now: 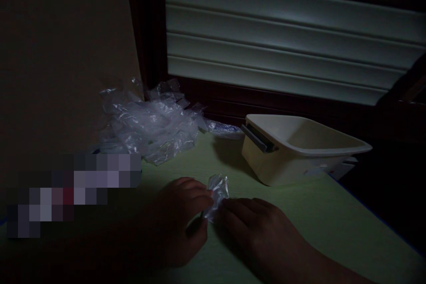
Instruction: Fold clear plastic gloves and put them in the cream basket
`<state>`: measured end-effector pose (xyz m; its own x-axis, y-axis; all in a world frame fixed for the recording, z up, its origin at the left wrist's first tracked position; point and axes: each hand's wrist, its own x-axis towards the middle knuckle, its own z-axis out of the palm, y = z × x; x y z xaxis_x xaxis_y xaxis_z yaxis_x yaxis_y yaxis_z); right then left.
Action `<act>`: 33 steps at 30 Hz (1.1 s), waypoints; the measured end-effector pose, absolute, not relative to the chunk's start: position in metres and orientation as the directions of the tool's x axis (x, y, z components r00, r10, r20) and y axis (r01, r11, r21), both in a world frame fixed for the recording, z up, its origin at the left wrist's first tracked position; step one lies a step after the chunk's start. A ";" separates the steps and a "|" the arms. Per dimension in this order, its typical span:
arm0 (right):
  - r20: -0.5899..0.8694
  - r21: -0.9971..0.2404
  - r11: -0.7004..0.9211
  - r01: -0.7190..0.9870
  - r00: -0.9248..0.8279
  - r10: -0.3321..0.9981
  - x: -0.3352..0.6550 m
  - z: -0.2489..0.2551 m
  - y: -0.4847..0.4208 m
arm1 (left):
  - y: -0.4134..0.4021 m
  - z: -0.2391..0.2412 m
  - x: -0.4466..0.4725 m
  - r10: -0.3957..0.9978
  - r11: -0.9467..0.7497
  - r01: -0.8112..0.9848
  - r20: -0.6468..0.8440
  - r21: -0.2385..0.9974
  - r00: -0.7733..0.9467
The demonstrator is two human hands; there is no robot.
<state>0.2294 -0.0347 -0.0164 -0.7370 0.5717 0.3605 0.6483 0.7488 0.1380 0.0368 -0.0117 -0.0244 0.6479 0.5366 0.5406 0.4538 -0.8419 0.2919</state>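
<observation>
A small clear plastic bag (218,190), crinkled and shiny, is between my two hands low over the green tabletop. My left hand (188,217) comes from the left with curved fingers. Its fingertips are at the bag's left edge, and the thumb bends in below. From the right, my right hand (261,228) grips the bag's lower right edge with its fingers together; its thumb is hidden. Farther back on the left lies a heap of similar clear plastic bags (156,124).
A cream plastic tub (266,162) with a dark grey handle stands at the back right. Behind the table (319,222) are a dark frame and a pale slatted panel (266,49). A blurred-out item (83,188) lies at left. The table's blue edge runs along the right.
</observation>
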 end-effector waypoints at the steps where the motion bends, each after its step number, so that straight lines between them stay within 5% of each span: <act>1: 0.371 0.135 0.744 0.655 -0.729 0.575 0.230 -0.017 -0.034 | -0.012 -0.025 0.037 0.536 -0.842 0.448 0.548 0.299 0.642; 11: 0.296 -0.236 0.670 0.704 -0.605 0.739 0.235 -0.009 -0.032 | 0.001 -0.033 0.035 0.607 -0.793 0.507 0.512 0.339 0.608; 17: 0.278 -0.324 0.671 0.668 -0.610 0.742 0.235 -0.013 -0.029 | 0.001 -0.032 0.034 0.665 -0.746 0.524 0.490 0.411 0.563; 25: 0.191 -0.774 0.402 0.490 -0.425 0.885 0.233 -0.018 -0.022 | -0.003 -0.022 0.042 0.837 -0.545 0.584 0.345 0.601 0.425; 29: 0.175 -0.799 0.396 0.453 -0.455 0.873 0.232 -0.020 -0.023 | -0.003 -0.025 0.044 0.862 -0.506 0.594 0.336 0.626 0.380; 33: 0.284 -0.693 0.518 0.501 -0.472 0.835 0.234 -0.017 -0.025 | -0.002 -0.037 0.039 0.830 -0.554 0.598 0.435 0.579 0.349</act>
